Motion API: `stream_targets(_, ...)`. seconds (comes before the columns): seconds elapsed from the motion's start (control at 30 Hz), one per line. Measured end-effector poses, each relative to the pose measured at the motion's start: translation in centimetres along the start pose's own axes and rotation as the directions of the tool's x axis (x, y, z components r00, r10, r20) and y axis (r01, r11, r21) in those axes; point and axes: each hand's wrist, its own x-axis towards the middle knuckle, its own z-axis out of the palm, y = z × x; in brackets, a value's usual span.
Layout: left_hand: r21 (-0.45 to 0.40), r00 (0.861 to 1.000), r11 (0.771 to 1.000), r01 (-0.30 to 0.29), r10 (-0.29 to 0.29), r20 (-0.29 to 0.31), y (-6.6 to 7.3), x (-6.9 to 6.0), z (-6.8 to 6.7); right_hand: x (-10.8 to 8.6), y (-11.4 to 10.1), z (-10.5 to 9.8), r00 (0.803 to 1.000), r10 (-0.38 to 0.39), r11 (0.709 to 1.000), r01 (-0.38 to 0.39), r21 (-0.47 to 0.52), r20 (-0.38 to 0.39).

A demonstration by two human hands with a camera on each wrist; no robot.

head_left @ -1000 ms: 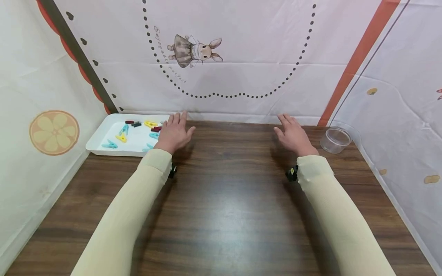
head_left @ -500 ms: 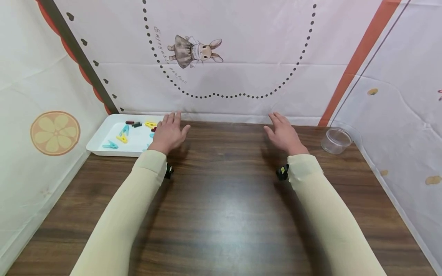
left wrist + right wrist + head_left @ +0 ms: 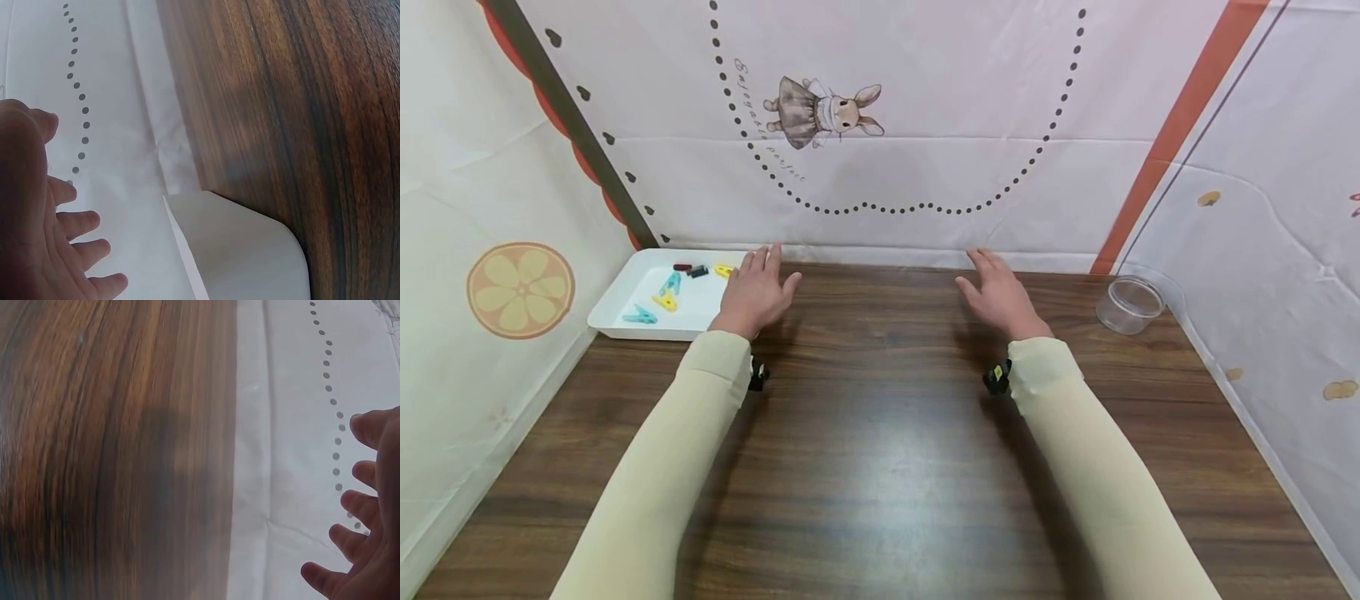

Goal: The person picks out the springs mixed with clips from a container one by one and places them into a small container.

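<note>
My left hand (image 3: 754,293) hovers over the right end of a white tray (image 3: 647,332), fingers extended and holding nothing. Within the tray lie yellow clothespins (image 3: 666,301), turquoise clothespins (image 3: 640,315) and small dark red and black pieces (image 3: 697,272); the hand hides part of its contents. In the left wrist view the tray's outer side (image 3: 244,244) shows beside the spread fingers (image 3: 78,224). My right hand (image 3: 1000,296) is raised over the back of the table, fingers extended and holding nothing. To its right stands a clear round plastic tub (image 3: 1130,305).
The brown wood-grain table (image 3: 880,400) meets a white printed cloth (image 3: 925,167) at the back. More of this cloth hangs along the left and right sides. Black wrist cameras (image 3: 997,377) are strapped under both sleeves.
Both hands have drifted left, the right one somewhat farther. The left hand now covers more of the tray's right end. The tray and the tub have stayed in place.
</note>
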Motion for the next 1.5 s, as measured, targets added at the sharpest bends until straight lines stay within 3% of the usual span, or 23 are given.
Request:
stream_targets(0.8, -0.009, 1.000, 1.000, 0.014, -0.014, -0.014, -1.7, -0.3, -1.6, 1.0, -3.1, 1.2, 0.999, -0.032, 0.996, 0.035, 0.084, -0.039)
stream_targets(1.13, -0.047, 0.999, 0.998, 0.033, -0.035, -0.037, -3.0, -1.1, -1.2, 1.0, -4.9, 3.0, 0.999, -0.051, 0.992, 0.053, 0.114, -0.019)
stream_targets(1.5, -0.081, 0.998, 0.996, 0.049, -0.052, -0.036, -5.2, -1.8, -0.5, 1.0, -6.8, 4.9, 0.994, -0.105, 0.991, 0.106, 0.077, -0.019)
